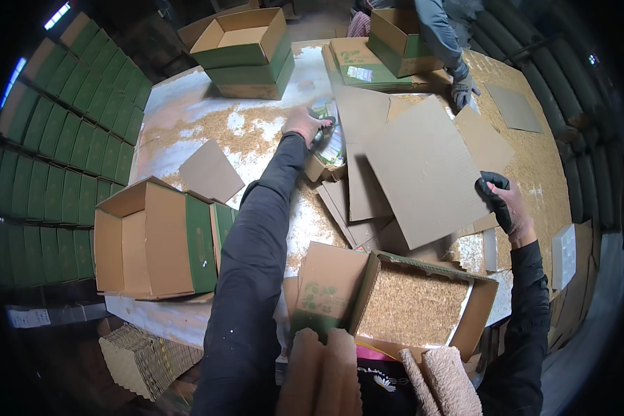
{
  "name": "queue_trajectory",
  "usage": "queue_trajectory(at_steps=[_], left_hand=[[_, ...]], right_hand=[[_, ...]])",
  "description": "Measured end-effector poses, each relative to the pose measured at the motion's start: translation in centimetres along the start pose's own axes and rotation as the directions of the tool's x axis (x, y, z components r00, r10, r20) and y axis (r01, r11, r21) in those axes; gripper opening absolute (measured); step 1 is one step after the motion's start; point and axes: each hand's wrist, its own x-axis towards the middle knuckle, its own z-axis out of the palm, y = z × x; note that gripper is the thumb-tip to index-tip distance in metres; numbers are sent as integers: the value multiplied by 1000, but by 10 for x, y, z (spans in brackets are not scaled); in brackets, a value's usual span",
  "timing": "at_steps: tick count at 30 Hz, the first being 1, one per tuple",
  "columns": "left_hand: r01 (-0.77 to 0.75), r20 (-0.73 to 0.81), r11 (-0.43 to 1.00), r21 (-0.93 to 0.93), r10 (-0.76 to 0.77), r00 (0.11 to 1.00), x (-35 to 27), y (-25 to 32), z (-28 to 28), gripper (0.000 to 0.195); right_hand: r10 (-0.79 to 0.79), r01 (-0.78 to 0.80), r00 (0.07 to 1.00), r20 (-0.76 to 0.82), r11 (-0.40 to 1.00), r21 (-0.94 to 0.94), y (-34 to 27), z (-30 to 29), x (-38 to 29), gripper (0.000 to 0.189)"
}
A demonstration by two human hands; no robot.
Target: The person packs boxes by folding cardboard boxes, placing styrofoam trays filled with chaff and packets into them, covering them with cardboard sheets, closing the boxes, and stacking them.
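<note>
With its thumb and fingers, my gloved right hand (pixel 503 200) grips the right corner of a flat grey cardboard sheet (pixel 426 171), which lies tilted over more sheets. My gloved left hand (pixel 309 125) reaches over a small cardboard box (pixel 320 169) of printed packets or leaflets (pixel 334 148); whether it grips any is not clear. Close to my body, an open carton (pixel 481 317) holds a level bed of light brown shavings or husks (pixel 413 304). A folded green-and-brown carton (pixel 322 291) lies against its left side.
A co-worker's gloved hand (pixel 464 91) touches the far side of the table, near an open carton (pixel 395 52). Stacked cartons (pixel 275 78) stand at the back, and another open carton (pixel 171 239) lies at left. Green cartons (pixel 57 125) form a wall. Loose shavings (pixel 541 177) cover parts of the table.
</note>
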Motion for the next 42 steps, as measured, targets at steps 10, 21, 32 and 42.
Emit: queue_trajectory(at_steps=[10,21,32,42], left_hand=[[-742,-584,669,-47,584,564,-211,95,-33,17],[-445,-362,821,-359,317,877,-311,25,-17,26],[-117,330,785,-608,385,862,-342,-46,78,62],[-277,-88,759,-589,280,956,-360,-29,6,73]], right_hand=[[-659,516,577,-483,752,-410,17,-51,-141,27],[-195,878,476,857,54,-476,108,42,-239,7],[-52,53,999,13,991,-121,184,-29,-219,45],[-66,71,997,-28,945,320,144,53,-208,74]])
